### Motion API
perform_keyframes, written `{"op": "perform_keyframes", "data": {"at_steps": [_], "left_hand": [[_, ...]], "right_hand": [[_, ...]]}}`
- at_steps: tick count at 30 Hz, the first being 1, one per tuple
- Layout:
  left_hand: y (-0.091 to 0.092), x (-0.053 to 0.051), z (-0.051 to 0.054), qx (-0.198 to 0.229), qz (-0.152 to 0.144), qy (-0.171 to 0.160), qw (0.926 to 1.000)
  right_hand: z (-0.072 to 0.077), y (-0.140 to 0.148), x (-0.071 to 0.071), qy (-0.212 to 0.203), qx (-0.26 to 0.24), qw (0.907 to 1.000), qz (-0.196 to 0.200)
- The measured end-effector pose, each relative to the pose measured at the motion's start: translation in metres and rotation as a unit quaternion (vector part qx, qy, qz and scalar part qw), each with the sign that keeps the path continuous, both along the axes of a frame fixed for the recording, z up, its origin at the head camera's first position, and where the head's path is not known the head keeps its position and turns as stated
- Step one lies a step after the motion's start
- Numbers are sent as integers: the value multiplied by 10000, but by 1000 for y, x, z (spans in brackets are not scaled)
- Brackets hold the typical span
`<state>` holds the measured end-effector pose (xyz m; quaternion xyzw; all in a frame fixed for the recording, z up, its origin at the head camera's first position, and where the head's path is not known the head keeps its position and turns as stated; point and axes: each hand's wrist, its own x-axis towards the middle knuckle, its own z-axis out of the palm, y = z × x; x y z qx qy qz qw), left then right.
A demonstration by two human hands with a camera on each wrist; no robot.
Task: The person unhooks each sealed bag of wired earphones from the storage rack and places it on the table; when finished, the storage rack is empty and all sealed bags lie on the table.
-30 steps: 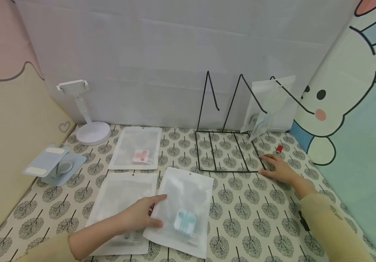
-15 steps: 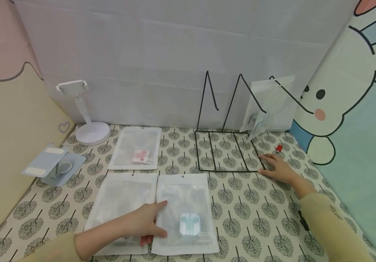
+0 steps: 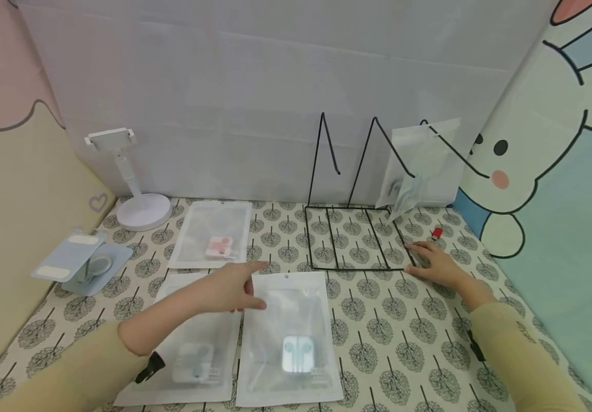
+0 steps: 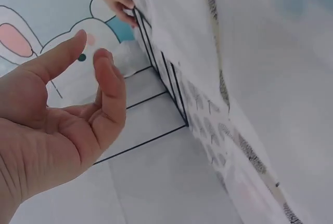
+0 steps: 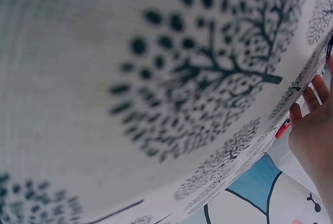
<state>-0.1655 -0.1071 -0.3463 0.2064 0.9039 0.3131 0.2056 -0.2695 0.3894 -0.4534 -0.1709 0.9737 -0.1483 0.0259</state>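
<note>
My left hand (image 3: pixel 226 289) hovers over two white zip pouches, its fingers loosely bent and nothing between them in the left wrist view. The right-hand pouch (image 3: pixel 288 303) lies flat and shows earphones with a pale blue tint (image 3: pixel 298 353) through its clear front. Under my left forearm lies the other pouch (image 3: pixel 172 389), partly covered. My right hand (image 3: pixel 437 267) rests on the cloth at the right front corner of a black wire rack (image 3: pixel 347 269), thumb and fingertips touching its edge. In the right wrist view, the fingers (image 5: pixel 310 99) look nearly straight.
A third pouch (image 3: pixel 213 220) with pink earphones lies behind. Another pouch (image 3: pixel 422 137) stands in the rack's right section. White (image 3: pixel 143 212) and blue (image 3: pixel 92 266) phone stands are at left. A small red object (image 3: pixel 437 233) lies beyond my right hand.
The right-hand pouch was straightened beside its neighbour and let go by my left hand, which has since lifted and moved away from me. My right hand stays at the rack.
</note>
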Motion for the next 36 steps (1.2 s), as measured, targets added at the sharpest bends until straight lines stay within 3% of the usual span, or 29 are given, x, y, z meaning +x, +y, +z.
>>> {"op": "perform_keyframes", "data": {"at_steps": [4, 8, 13, 17, 22, 26, 31, 36], "left_hand": [[9, -34, 4, 154, -112, 748, 9970], [28, -63, -1, 459, 41, 1088, 9930], [57, -95, -18, 452, 201, 1616, 9856], [75, -116, -37, 430, 199, 1648, 9852], [84, -133, -58, 205, 143, 1449, 9891], [85, -142, -73, -179, -131, 1373, 9903], [82, -148, -86, -603, -445, 1269, 9891], [78, -151, -94, -861, -495, 1176, 9881]], "right_hand": [[0, 0, -1, 25, -19, 10000, 5], [1, 0, 0, -43, -32, 10000, 14], [0, 2, -1, -78, -43, 10000, 30], [-1, 3, -1, -83, -74, 9999, 0], [-2, 2, -3, -74, -59, 10000, -9], [-3, 1, -1, 10, -185, 9998, 27], [0, 0, 2, 198, -255, 9993, 179], [1, -2, 1, -6, -227, 9997, 53]]}}
